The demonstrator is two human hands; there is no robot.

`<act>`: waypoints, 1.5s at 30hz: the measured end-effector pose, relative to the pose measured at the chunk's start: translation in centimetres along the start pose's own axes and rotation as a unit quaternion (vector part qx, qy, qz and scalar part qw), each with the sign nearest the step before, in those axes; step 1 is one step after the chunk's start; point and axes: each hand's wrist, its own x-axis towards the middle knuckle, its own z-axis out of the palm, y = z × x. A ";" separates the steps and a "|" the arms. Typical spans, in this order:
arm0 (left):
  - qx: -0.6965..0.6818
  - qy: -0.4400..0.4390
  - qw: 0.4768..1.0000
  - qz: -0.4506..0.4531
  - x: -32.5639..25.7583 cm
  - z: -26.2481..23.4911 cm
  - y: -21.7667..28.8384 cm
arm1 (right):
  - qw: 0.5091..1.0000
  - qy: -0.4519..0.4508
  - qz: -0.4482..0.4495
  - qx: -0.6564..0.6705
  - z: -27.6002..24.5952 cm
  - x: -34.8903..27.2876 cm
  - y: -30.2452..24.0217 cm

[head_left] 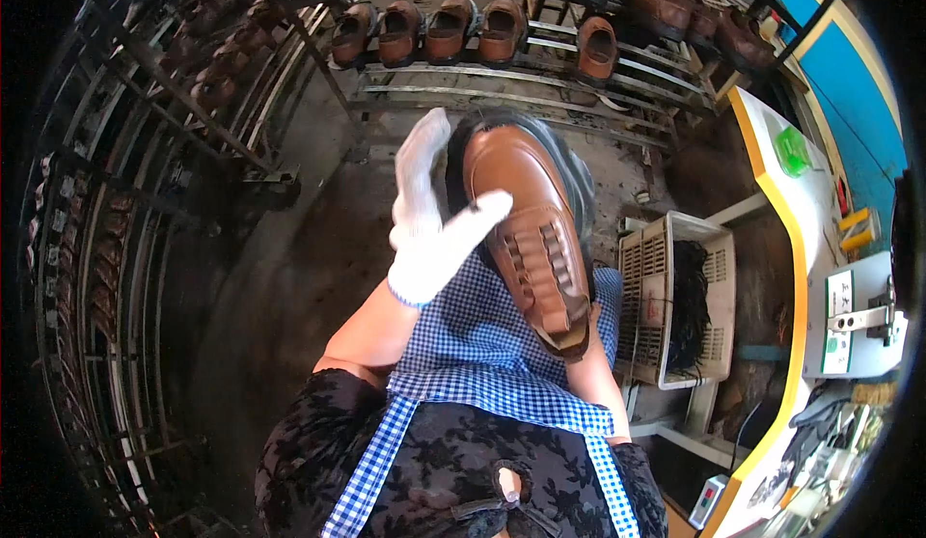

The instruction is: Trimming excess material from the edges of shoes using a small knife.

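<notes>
Brown shoe (529, 234) between both hands (429, 215).

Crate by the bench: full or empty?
Partly full. The white crate holds a dark bundle, seemingly laces, along one side; the slatted wall beside it shows bare.

Dark concrete floor (289, 277), metal shoe racks (540, 65), yellow-edged workbench (786, 210)

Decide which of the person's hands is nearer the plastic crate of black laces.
Right. The right hand, under the brown shoe, is beside the crate; the gloved left hand is farther away, across the shoe.
</notes>
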 end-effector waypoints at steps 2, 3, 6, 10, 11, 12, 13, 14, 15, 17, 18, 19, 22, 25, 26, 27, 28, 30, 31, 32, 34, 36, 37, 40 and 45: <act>-0.301 -0.030 0.916 -0.265 -0.1 0.8 -1.6 | 0.999 0.004 -0.004 0.040 -1.4 -0.5 1.3; -0.300 -0.027 0.916 -0.264 0.1 0.7 -1.7 | 0.998 0.006 -0.004 0.058 -2.4 -0.3 1.6; -0.294 -0.071 0.901 -0.311 0.8 0.4 -0.8 | 0.987 0.068 0.060 -0.132 -2.5 -1.3 -1.1; -0.116 -0.225 0.954 -0.157 1.5 0.0 -0.6 | 0.923 0.195 -0.141 -0.299 -1.6 -0.4 -6.1; -0.100 -0.242 0.951 -0.165 1.7 -0.2 0.0 | 0.897 0.227 -0.169 -0.340 -0.6 -0.7 -7.7; -0.112 -0.286 0.940 -0.150 2.2 1.2 0.8 | 0.873 0.246 -0.257 -0.332 -0.1 -2.9 -9.5; -0.069 -0.304 0.939 -0.145 2.6 1.2 1.3 | 0.868 0.260 -0.286 -0.313 0.7 -3.5 -11.3; -0.094 -0.292 0.938 -0.161 2.0 1.4 0.9 | 0.848 0.278 -0.329 -0.309 1.6 -3.3 -12.9; -0.104 -0.287 0.937 -0.168 1.7 1.6 0.6 | 0.837 0.285 -0.371 -0.284 1.7 -3.2 -14.6; -0.148 -0.270 0.928 -0.208 0.7 2.5 -0.3 | 0.788 0.321 -0.464 -0.246 -0.4 -2.4 -18.4; -0.177 -0.253 0.919 -0.244 0.1 2.7 -0.7 | 0.780 0.345 -0.477 -0.212 -0.9 -2.4 -20.6; -0.189 -0.266 0.916 -0.234 -0.2 3.0 -1.1 | 0.762 0.360 -0.504 -0.191 -2.4 -2.2 -22.8; -0.173 -0.265 0.918 -0.240 -0.6 3.9 -1.9 | 0.686 0.447 -0.544 -0.184 -5.6 -2.5 -29.1; -0.192 -0.267 0.896 -0.298 -0.8 4.2 -1.6 | 0.635 0.466 -0.585 -0.196 -9.8 -2.7 -34.9; -0.191 -0.271 0.896 -0.295 -0.8 4.2 -1.4 | 0.632 0.463 -0.590 -0.194 -11.7 -2.3 -37.0; -0.189 -0.278 0.895 -0.293 -0.8 4.3 -0.9 | 0.588 0.515 -0.583 -0.219 -13.7 -1.8 -39.1; -0.182 -0.281 0.895 -0.295 -0.9 4.3 -0.5 | 0.547 0.562 -0.571 -0.244 -13.8 -1.4 -40.6; -0.169 -0.286 0.892 -0.307 -1.2 4.4 -0.3 | 0.612 0.526 -0.558 -0.194 -14.3 -1.0 -42.9; -0.172 -0.290 0.887 -0.315 -1.2 4.6 -0.2 | 0.594 0.555 -0.536 -0.228 -14.6 -0.7 -43.9; -0.174 -0.295 0.883 -0.322 -1.2 4.8 -0.2 | 0.573 0.584 -0.513 -0.260 -14.7 -0.5 -44.8; -0.171 -0.305 0.882 -0.316 -1.2 5.5 -0.7 | 0.534 0.584 -0.540 -0.287 -17.5 -0.5 -46.7; -0.161 -0.307 0.882 -0.319 -1.2 5.5 -0.7 | 0.503 0.577 -0.559 -0.317 -17.8 -0.1 -47.0; -0.161 -0.303 0.881 -0.326 -1.5 5.3 -0.8 | 0.514 0.571 -0.542 -0.340 -16.0 0.4 -46.4; -0.150 -0.304 0.882 -0.327 -1.5 5.1 -0.4 | 0.517 0.587 -0.515 -0.351 -13.3 -1.3 -45.6; -0.183 -0.284 0.873 -0.352 -1.3 5.1 -0.6 | 0.565 0.517 -0.630 -0.127 -13.5 -4.3 -44.0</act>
